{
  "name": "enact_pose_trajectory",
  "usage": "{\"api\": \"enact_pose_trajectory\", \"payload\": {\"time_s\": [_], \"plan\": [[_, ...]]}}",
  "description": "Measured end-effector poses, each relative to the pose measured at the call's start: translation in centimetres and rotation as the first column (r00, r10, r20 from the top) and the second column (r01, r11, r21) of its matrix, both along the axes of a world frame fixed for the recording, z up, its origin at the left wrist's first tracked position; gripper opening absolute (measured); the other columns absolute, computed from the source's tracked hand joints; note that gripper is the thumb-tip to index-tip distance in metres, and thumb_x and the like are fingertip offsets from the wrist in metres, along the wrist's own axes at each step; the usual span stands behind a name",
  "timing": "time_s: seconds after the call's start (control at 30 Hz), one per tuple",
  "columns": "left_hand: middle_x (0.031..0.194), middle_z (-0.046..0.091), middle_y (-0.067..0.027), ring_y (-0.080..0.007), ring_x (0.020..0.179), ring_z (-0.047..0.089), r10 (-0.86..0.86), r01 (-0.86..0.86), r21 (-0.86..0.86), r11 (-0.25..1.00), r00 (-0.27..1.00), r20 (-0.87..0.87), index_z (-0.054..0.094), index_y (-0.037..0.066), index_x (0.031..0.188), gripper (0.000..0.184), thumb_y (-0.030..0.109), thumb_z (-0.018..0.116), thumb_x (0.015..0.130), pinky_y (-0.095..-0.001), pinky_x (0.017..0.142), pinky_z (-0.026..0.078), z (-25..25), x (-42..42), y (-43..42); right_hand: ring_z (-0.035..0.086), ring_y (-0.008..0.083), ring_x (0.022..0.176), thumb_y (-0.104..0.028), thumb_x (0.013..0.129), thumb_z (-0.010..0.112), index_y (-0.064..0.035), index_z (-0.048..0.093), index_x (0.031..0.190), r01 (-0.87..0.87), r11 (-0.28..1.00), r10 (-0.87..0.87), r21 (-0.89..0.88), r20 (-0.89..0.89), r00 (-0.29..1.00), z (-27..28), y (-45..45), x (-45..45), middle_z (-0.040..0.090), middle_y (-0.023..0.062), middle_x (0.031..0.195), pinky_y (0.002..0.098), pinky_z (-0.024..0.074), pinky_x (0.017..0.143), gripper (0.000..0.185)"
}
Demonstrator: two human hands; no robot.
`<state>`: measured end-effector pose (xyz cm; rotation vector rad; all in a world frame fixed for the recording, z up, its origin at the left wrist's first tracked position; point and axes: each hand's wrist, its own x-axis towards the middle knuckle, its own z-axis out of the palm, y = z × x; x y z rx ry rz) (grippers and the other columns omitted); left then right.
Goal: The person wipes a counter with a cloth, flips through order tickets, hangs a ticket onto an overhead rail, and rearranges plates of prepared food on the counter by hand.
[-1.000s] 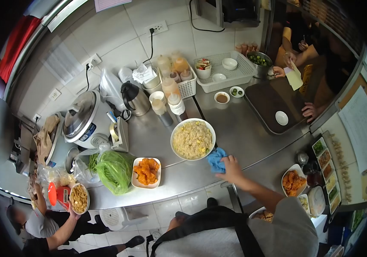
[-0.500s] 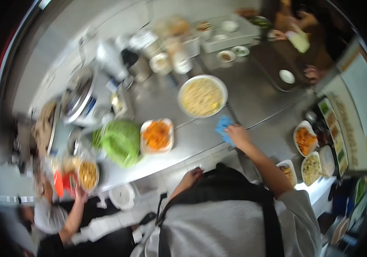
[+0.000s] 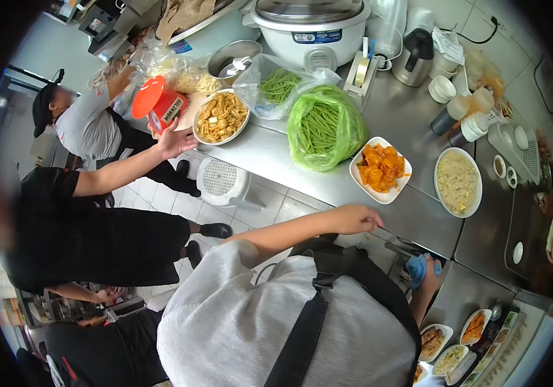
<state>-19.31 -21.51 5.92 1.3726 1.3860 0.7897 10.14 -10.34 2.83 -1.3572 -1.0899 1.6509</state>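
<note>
My right hand (image 3: 430,278) is closed around a crumpled blue cloth (image 3: 414,271), low beside the counter's front edge and close to my apron. My left hand (image 3: 357,219) is held in front of my body near the counter edge, fingers curled, with nothing visible in it. Beyond it, a white dish of orange-sauced food (image 3: 382,169) sits on the steel counter (image 3: 422,219). To the right of that dish stands an oval plate of fried rice (image 3: 458,183). A green plastic bag of long green beans (image 3: 323,128) lies to its left.
A co-worker's hand (image 3: 176,140) is beside a plate of noodles (image 3: 222,117) and a red-orange container (image 3: 154,100). A white stool (image 3: 220,179) stands on the floor. A rice cooker (image 3: 312,32) is at the back; filled dishes (image 3: 451,359) stand lower right.
My view has swung left. My right hand has brought the blue cloth from beside the rice plate back to the counter's front edge. My left arm now reaches across my front.
</note>
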Motion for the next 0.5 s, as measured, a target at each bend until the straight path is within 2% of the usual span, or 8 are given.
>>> {"api": "enact_pose_trajectory", "payload": {"time_s": [0.1,0.2,0.27,0.33,0.4,0.47,0.5], "plan": [[0.089,0.065,-0.0076,-0.0169,0.083,0.062,0.030,-0.030,-0.029,0.999,0.999,-0.026,0.058,0.005,0.115,0.029,0.013,0.052,0.088,-0.0295,0.079,0.047,0.0,-1.1,-2.0,0.042,0.0052,0.054,-0.008,0.082,0.064,-0.0131,0.039,0.063,-0.051,0.995,0.037,0.087,0.163,0.986,1.8,-0.1,-3.8,0.043,-0.0046,0.060,0.0237,0.0373,0.049,0.032],[0.091,0.066,-0.0081,-0.0164,0.086,0.062,-0.047,0.041,-0.097,0.994,0.997,-0.065,0.058,0.005,0.116,0.029,0.013,0.053,0.089,-0.0291,0.081,0.047,0.5,-2.2,-3.9,0.041,0.0040,0.053,-0.008,0.082,0.065,-0.0133,0.037,0.061,-0.154,0.955,0.101,0.252,0.208,0.973,1.2,1.5,-4.6,0.042,-0.0050,0.059,0.0229,0.0356,0.048,0.036],[0.094,0.066,-0.0080,-0.0158,0.087,0.061,-0.044,0.044,-0.076,0.996,0.999,0.008,0.058,0.005,0.116,0.029,0.014,0.053,0.089,-0.0288,0.082,0.046,0.0,-3.8,-4.7,0.039,0.0034,0.052,-0.011,0.081,0.067,-0.0135,0.035,0.060,-0.138,0.960,0.087,0.245,0.209,0.974,3.4,1.9,-6.0,0.039,-0.0055,0.057,0.0224,0.0343,0.046,0.039],[0.096,0.066,-0.0079,-0.0150,0.088,0.061,0.063,-0.061,-0.042,0.997,0.997,0.041,0.059,0.004,0.114,0.027,0.013,0.053,0.089,-0.0281,0.083,0.046,-0.2,-5.9,-4.1,0.038,0.0035,0.051,-0.013,0.082,0.068,-0.0135,0.035,0.060,-0.093,0.968,0.051,0.232,0.179,0.983,6.2,2.1,-7.5,0.039,-0.0056,0.057,0.0224,0.0339,0.045,0.040],[0.093,0.066,-0.0076,-0.0146,0.088,0.062,0.238,-0.238,0.016,0.971,0.970,-0.049,0.061,0.003,0.111,0.026,0.010,0.051,0.089,-0.0289,0.082,0.047,1.8,-7.3,-1.8,0.038,0.0036,0.050,-0.013,0.081,0.069,-0.0136,0.034,0.059,-0.058,0.977,0.028,0.207,0.147,0.989,7.9,2.1,-8.0,0.039,-0.0055,0.056,0.0223,0.0348,0.045,0.041],[0.090,0.065,-0.0088,-0.0160,0.088,0.062,0.379,-0.342,0.248,0.907,0.918,-0.120,0.062,0.002,0.108,0.024,0.008,0.049,0.088,-0.0298,0.080,0.048,2.3,-8.8,1.5,0.040,0.0038,0.049,-0.014,0.081,0.070,-0.0139,0.033,0.059,-0.021,0.983,0.003,0.184,0.097,0.995,8.7,2.4,-8.0,0.040,-0.0054,0.056,0.0223,0.0368,0.045,0.043],[0.090,0.065,-0.0104,-0.0192,0.088,0.063,0.398,-0.338,0.283,0.898,0.898,-0.187,0.063,0.002,0.105,0.023,0.008,0.049,0.088,-0.0310,0.079,0.049,3.4,-9.3,3.3,0.043,0.0044,0.051,-0.016,0.083,0.068,-0.0134,0.035,0.061,-0.019,0.982,-0.001,0.190,0.103,0.995,8.2,2.7,-7.4,0.042,-0.0043,0.057,0.0225,0.0385,0.046,0.040]]}}
